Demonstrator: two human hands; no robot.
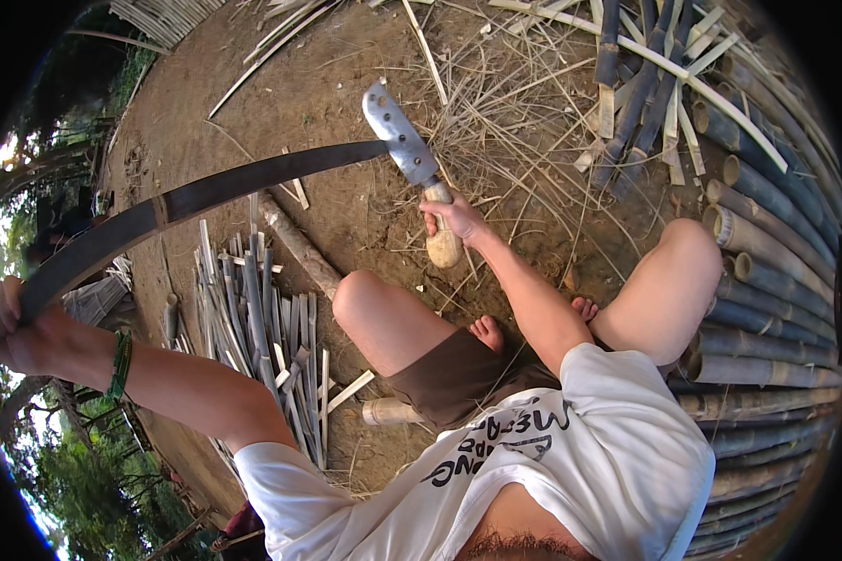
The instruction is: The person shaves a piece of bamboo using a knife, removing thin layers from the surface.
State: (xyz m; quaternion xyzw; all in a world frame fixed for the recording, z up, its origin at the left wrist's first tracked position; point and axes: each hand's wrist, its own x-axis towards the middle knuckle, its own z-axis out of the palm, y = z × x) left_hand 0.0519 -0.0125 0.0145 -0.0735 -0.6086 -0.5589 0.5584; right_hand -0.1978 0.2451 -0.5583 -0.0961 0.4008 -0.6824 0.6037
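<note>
My left hand (28,332), raised at the far left with a green bracelet on its wrist, is closed round one end of a long dark bamboo strip (196,199). The strip runs across to the middle of the head view, where its other end meets the blade of a machete (402,140). That blade is broad, grey and has several holes along it. My right hand (458,222) is wrapped round the machete's pale wooden handle, with the blade pointing away from me. Whether the blade is cutting into the strip or only touching it, I cannot tell.
Bamboo poles (767,369) are stacked on my right. Split bamboo pieces (257,318) lie in a pile beside my left knee, near a thin log (299,243). Shavings (505,103) litter the dirt ahead, and dark bamboo lengths (641,103) lie at the far right.
</note>
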